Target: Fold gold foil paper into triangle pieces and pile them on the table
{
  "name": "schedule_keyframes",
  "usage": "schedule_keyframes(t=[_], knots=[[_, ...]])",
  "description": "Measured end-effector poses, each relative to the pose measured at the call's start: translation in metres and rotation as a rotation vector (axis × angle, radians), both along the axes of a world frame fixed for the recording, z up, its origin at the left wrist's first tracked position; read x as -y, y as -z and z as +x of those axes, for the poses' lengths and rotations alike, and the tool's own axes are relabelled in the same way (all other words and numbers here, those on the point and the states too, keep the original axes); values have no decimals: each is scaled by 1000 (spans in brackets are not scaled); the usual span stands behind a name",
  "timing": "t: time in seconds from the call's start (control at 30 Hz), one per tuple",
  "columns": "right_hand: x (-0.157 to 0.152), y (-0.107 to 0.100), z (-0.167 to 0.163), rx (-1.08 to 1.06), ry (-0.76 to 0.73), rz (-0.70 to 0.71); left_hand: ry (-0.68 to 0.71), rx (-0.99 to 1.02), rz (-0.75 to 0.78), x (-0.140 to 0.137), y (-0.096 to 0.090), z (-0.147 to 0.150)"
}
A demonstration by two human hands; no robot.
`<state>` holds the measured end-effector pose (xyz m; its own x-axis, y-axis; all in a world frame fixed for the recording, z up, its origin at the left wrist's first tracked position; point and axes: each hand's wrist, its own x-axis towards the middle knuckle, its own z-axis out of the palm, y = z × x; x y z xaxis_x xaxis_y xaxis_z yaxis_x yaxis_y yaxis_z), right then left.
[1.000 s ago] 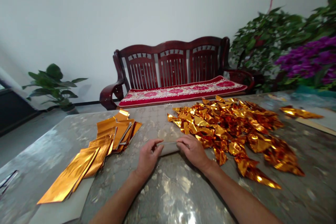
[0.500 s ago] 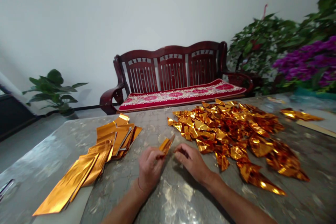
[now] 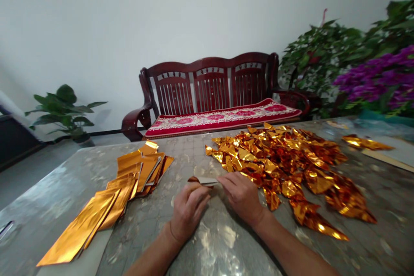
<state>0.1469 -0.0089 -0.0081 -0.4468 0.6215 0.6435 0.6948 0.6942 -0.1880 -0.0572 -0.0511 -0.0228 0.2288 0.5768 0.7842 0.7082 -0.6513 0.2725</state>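
Between my hands is a small piece of gold foil paper (image 3: 207,180), its pale underside turned partly towards me. My left hand (image 3: 190,207) is closed on its left end, with some of the gold side curling up above the fingers. The thumb and fingertips of my right hand (image 3: 241,194) pinch its right end. Left of my hands lies a fanned stack of flat gold foil sheets (image 3: 129,185). To the right spreads a heap of folded gold foil pieces (image 3: 278,155), and my right hand is close to its near left edge.
The grey patterned table (image 3: 155,241) fills the foreground. A pale board (image 3: 391,155) and clear plastic lie at its right edge. Beyond the table stands a dark red wooden bench (image 3: 210,82) with a red floral cushion. Potted plants (image 3: 66,114) and purple flowers (image 3: 375,77) flank it.
My right hand has moved onto the foil paper and pinches its right end. The piece has tilted from upright to nearly level, showing its pale side.
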Motion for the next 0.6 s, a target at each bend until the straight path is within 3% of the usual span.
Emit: schedule_keyframes(t=[0.2, 0.47, 0.6], knots=[[7, 5, -3, 226, -4, 114, -138, -171, -70, -5, 1, -4], [2, -2, -1, -64, -33, 454, -145, -21, 179, -19, -3, -11], [-1, -1, 2, -85, -117, 497, -64, -71, 205, -21, -4, -15]])
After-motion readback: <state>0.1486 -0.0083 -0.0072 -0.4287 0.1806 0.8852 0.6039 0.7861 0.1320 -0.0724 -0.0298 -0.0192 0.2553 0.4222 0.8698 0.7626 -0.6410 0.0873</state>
